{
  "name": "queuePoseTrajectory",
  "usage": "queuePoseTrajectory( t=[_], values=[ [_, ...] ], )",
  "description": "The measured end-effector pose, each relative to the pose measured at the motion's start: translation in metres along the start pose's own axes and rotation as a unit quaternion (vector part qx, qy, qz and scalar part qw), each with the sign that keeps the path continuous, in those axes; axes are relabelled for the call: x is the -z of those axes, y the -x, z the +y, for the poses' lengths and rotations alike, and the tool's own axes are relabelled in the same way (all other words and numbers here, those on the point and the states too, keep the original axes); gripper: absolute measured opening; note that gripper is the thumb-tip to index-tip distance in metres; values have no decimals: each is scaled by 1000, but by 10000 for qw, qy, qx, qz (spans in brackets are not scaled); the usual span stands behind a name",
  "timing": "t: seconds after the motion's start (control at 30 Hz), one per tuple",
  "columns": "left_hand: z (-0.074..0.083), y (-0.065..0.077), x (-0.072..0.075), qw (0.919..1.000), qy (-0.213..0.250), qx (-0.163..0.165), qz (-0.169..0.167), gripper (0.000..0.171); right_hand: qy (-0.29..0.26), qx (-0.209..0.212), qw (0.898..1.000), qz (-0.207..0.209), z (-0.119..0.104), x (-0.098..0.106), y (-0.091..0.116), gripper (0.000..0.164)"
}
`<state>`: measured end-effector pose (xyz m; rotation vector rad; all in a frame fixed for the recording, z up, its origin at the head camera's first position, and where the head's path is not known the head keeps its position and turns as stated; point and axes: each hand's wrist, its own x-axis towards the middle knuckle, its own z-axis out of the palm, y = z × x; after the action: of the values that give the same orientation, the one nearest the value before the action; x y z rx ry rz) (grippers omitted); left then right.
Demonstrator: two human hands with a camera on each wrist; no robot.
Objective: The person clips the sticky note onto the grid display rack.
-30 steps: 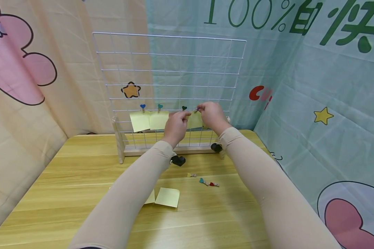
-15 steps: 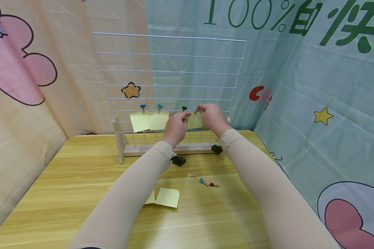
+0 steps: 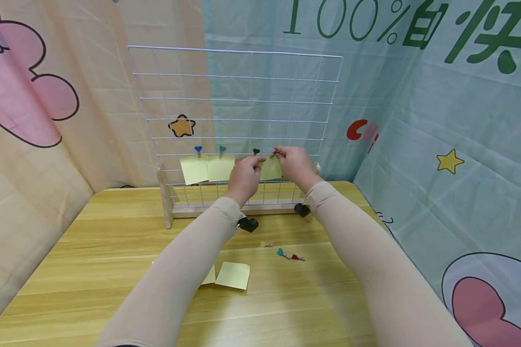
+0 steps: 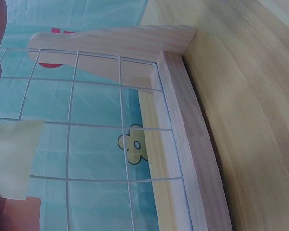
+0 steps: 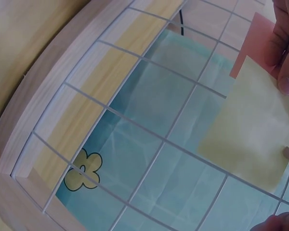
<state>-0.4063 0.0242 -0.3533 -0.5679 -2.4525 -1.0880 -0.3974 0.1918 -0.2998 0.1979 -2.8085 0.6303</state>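
A white wire grid (image 3: 239, 77) stands in a wooden base, with a yellow sticky note (image 3: 270, 169) against its lower part. My left hand (image 3: 244, 179) pinches this note at its left side, the thumb lying over its edge in the right wrist view. My right hand (image 3: 297, 163) pinches a small clothespin (image 3: 275, 153) with a purple heart at the note's upper right. Part of a pink note (image 5: 245, 53) shows behind the left fingers. A clothespin with a dark green heart (image 3: 256, 151) sits on the grid between the hands.
Two more yellow notes (image 3: 194, 169) hang at the left under blue and teal heart clothespins. On the table (image 3: 91, 270) lie a loose yellow note (image 3: 233, 275), another partly hidden by the left sleeve, and yellow, teal and red clothespins (image 3: 298, 257). Printed curtains surround the table.
My right hand has come down slightly, still pinching the purple heart clothespin at the note's top edge. The left hand stays in place.
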Motion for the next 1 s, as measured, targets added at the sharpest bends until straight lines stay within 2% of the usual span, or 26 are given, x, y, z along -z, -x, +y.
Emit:
queuePoseTrajectory(
  t=[0.6, 1.0],
  values=[
    [-5, -1, -3, 9998, -62, -159, 118, 30, -485, 62, 9987, -109, 1, -3, 0, 43],
    [-4, 1, -2, 9998, -77, -169, 80, 30, -94, -2, 9997, -235, -3, 1, -4, 42]
  ],
)
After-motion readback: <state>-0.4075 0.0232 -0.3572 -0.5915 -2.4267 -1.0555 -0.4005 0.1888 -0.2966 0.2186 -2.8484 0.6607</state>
